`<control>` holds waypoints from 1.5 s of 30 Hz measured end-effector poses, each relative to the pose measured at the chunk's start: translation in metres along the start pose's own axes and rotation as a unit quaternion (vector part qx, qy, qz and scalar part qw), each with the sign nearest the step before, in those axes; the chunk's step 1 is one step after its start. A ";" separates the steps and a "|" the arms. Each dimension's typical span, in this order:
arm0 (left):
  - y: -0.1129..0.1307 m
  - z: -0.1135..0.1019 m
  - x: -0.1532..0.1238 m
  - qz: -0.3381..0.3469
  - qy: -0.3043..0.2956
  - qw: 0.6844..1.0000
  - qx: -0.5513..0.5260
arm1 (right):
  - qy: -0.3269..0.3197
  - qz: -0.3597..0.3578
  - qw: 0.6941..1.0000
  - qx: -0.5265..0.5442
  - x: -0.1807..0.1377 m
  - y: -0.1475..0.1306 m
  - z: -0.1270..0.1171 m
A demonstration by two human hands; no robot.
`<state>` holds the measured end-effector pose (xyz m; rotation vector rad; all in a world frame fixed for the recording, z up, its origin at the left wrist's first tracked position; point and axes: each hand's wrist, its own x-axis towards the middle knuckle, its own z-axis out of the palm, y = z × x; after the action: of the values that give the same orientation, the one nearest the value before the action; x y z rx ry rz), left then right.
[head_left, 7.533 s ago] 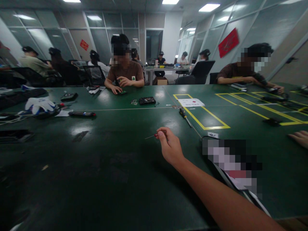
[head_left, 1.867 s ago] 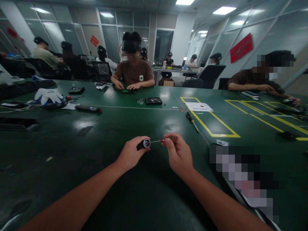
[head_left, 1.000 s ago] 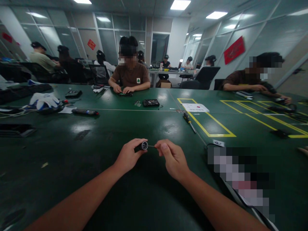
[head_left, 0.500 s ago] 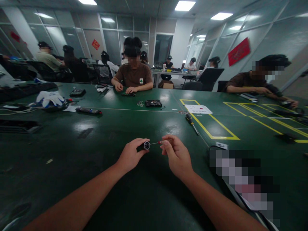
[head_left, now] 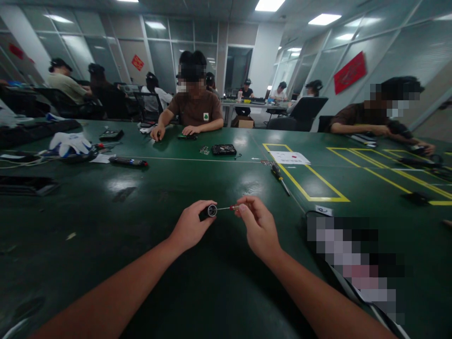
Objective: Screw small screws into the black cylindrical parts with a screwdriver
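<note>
Over the green table [head_left: 88, 202], left hand [head_left: 192, 223] curled round a dark hollow cylinder [head_left: 211, 210], pale-rimmed mouth toward the camera | right hand [head_left: 261, 223] pinching a slim red-handled screwdriver [head_left: 229, 208], tip at that mouth, depth inside unclear | beyond, black casing [head_left: 223, 149], contents too small to name | farther, cardboard box [head_left: 243, 122], contents unreadable

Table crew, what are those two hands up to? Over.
Left hand gripping black tube, open end toward camera. Right hand holding slim red-collared tool, shaft at that end. Black-and-yellow screwdriver lies beyond, touching neither hand.
</note>
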<state>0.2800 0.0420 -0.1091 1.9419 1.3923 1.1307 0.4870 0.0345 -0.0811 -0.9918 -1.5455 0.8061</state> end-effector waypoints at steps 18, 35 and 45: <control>0.003 -0.001 0.000 0.013 -0.007 1.000 -0.002 | -0.005 -0.017 0.999 0.031 0.002 -0.004 0.002; 0.005 -0.003 -0.001 0.023 -0.023 0.999 0.009 | 0.051 0.075 0.989 0.120 0.013 0.013 0.004; 0.003 -0.006 0.000 0.011 -0.008 1.000 0.009 | 0.062 0.217 0.922 0.313 0.019 0.022 0.002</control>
<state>0.2769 0.0405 -0.1033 1.9788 1.3800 1.1146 0.4874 0.0613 -0.0933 -0.8793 -0.8577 1.4113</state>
